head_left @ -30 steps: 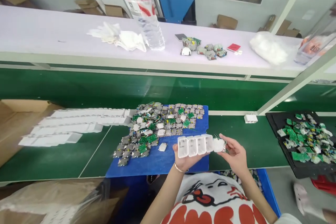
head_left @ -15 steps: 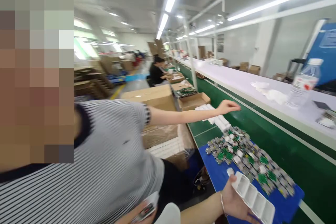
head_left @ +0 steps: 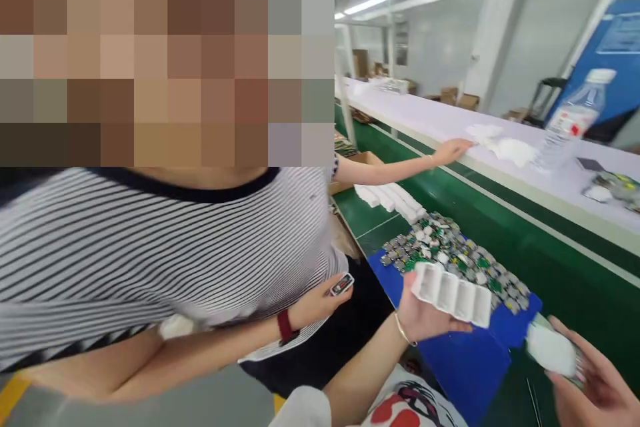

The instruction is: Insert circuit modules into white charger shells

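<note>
Moved since prev. frame: co-worker's reaching hand (head_left: 453,150), now by wht cloths (head_left: 513,151) beyond blue mat (head_left: 465,373). L. hand (head_left: 423,313), over mat: fingers under wht 4-compartment tray (head_left: 453,293), thumb at its end, openings toward camera. R. hand (head_left: 595,383), right of mat: thumb & fingers pinching wht-faced piece (head_left: 551,350), apart from tray. Circuit boards (head_left: 450,240), assorted, qty. many: on mat, behind tray. Co-worker's other hand (head_left: 315,303), left of mat: holding small dark-faced item (head_left: 342,285). Bottle (head_left: 570,123), plastic: beyond mat.
</note>
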A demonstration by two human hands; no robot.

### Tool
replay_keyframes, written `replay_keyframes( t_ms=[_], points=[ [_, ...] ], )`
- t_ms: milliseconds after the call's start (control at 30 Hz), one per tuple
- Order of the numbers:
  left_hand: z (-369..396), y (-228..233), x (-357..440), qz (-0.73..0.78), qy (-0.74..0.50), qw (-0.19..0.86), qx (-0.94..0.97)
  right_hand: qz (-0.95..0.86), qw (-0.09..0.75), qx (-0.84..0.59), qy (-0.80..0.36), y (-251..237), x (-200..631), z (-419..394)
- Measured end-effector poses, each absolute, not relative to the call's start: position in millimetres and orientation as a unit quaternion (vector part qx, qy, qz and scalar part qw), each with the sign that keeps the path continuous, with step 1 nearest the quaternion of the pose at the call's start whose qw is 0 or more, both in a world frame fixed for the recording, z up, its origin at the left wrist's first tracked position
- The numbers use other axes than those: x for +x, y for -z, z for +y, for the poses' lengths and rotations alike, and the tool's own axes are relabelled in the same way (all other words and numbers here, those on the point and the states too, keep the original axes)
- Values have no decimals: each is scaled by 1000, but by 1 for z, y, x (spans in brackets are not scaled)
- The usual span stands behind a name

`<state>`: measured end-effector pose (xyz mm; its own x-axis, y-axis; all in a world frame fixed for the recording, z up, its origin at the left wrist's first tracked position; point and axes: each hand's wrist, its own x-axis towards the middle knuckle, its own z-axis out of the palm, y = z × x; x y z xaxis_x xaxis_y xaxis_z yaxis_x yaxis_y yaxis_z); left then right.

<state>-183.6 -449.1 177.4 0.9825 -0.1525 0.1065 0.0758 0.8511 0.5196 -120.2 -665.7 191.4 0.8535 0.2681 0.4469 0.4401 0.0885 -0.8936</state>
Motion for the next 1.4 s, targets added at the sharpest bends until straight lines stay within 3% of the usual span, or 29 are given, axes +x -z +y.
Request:
replay_keyframes(
  t_ms=[200,500,900,1100,1200,1400],
  points=[
    [-438,-185,-184,-96,19,974,203,-367,694,-617,56,-223,-118,-631],
    [-439,-169,-172,139,-11,958,250,-479,608,-628,85,-233,-112,-630],
    [-449,-165,-146,196,23,952,234,-447,606,-650,99,-230,-97,-648],
    [-451,-156,-145,46,61,970,231,-463,517,-702,161,-237,-103,-660],
    [-454,-162,-147,-57,102,978,174,-462,514,-707,151,-238,-105,-664],
    [-467,-191,-143,-97,157,968,169,-425,518,-734,110,-237,-102,-669]
  ],
)
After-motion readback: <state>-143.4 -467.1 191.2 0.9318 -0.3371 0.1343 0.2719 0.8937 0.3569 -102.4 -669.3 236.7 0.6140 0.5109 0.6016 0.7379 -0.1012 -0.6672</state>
